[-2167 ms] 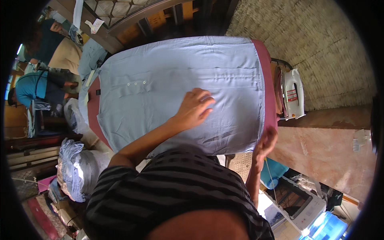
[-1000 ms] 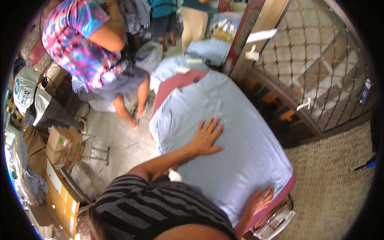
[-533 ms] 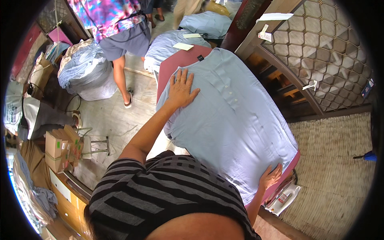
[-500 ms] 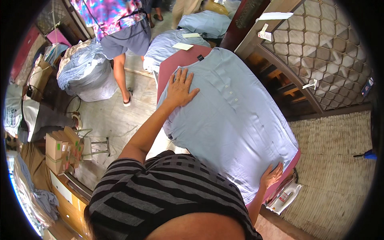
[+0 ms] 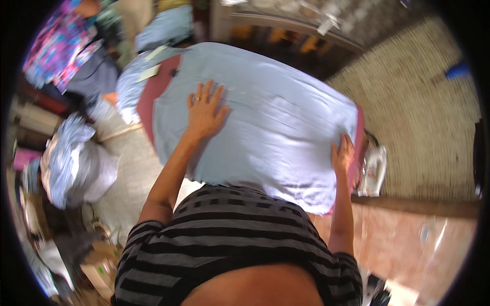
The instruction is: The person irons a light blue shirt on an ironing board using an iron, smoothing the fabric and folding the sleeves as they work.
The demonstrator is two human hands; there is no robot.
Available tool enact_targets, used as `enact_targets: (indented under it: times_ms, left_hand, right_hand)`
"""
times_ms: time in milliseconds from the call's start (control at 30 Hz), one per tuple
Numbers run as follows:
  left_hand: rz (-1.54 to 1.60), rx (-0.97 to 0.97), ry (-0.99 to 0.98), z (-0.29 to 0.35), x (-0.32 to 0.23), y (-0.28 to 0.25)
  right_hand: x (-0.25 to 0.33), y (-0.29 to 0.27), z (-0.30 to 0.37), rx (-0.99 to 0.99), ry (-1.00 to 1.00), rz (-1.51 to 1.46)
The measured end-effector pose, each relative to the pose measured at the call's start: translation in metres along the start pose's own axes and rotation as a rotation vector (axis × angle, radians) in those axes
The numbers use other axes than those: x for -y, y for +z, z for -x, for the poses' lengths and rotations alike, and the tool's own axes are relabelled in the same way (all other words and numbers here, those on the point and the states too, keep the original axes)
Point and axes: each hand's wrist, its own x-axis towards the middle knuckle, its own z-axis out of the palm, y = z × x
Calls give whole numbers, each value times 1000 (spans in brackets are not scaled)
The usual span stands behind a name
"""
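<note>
A pale blue shirt [image 5: 265, 122] lies spread over a maroon padded board [image 5: 154, 97]; its collar end, with a dark label, points left. My left hand [image 5: 205, 115] lies palm down on the shirt, fingers spread, close to the small buttons of its front opening. A ring shows on one finger. Near the hem, at the right end of the board, rests my right hand [image 5: 344, 154]. Its fingers are stretched out and its thumb stands apart; slight blur softens them. Just beyond this hand, a white iron [image 5: 374, 171] stands beside the board.
Bundles of blue cloth [image 5: 163, 30] lie past the board's left end, with pale paper slips on the nearest. A large cloth-filled sack [image 5: 81, 158] stands on the floor at left. Another person in grey shorts [image 5: 97, 74] is at upper left. Cardboard boxes [image 5: 99, 265] sit lower left.
The view has swung, so the board now lies more crosswise before me. My left hand has shifted across the shirt toward the buttons. My right hand stays near the hem.
</note>
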Motion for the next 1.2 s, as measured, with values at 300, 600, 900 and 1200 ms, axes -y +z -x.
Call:
enact_targets:
  times_ms: [300, 600, 900, 1200]
  left_hand:
    - [-105, 59, 49, -9, -8, 13]
    - [-109, 45, -9, -7, -11, 6]
    - [-51, -183, -256, -18, 21, 19]
    - [-101, -262, -380, -47, 47, 7]
  right_hand:
    - [-115, -100, 11, 17, 386, 386]
    - [-195, -99, -12, 74, 508, -126]
    - [-125, -165, -34, 275, 478, -131]
    - [102, -136, -91, 250, -191, -400]
